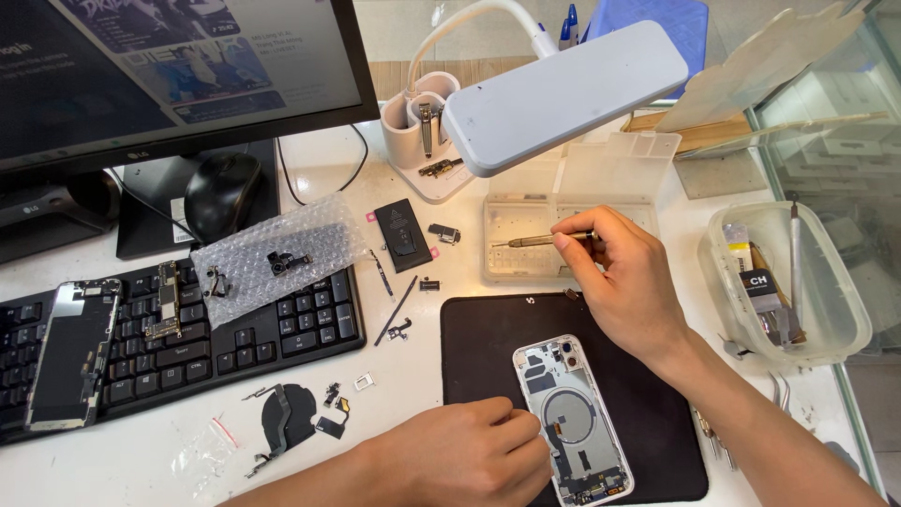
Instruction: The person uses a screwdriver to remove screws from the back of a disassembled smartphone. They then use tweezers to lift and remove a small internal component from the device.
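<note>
A monitor (178, 66) stands at the upper left, with a mouse (221, 192) below it. A black keyboard (282, 324) carries a phone screen (73, 352), a circuit board (169, 300) and a bubble-wrap sheet (272, 253) holding small parts. A battery (404, 235) lies just right of the sheet. A white lamp (563, 94) overhangs a clear parts tray (526, 263). A plastic tub (826, 300) of tools sits at the right edge. A flex coil (286, 418) lies below the keyboard.
</note>
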